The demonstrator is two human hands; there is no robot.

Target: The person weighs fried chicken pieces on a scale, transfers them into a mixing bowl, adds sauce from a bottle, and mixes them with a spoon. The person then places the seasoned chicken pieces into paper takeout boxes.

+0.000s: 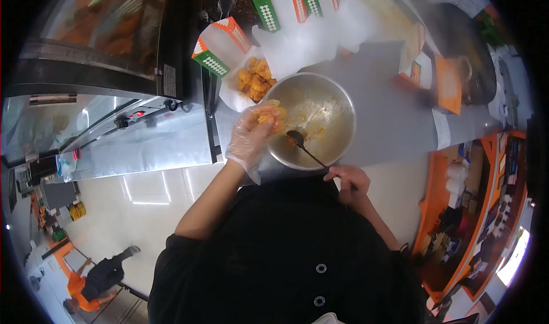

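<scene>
A metal mixing bowl (349, 118) stands on the counter in front of me, its inside smeared with sauce and a few crumbs. My left hand (253, 132), in a clear plastic glove, is closed around some fried, battered food pieces (267, 118) at the bowl's left rim. My right hand (351, 182) is bare and grips the handle of a dark spoon (309, 151), whose head rests inside the bowl. Just beyond my left hand, an open takeaway box (220, 46) lined with white paper (231, 95) holds a heap of golden fried pieces (255, 79).
More paper-lined boxes (283, 6) stand at the back of the counter (377, 112). Orange cartons (447, 84) sit to the right. A glass-fronted warming cabinet (103, 49) is on the left. Orange shelves (457, 209) stand at right. A person in orange (86, 287) is at lower left.
</scene>
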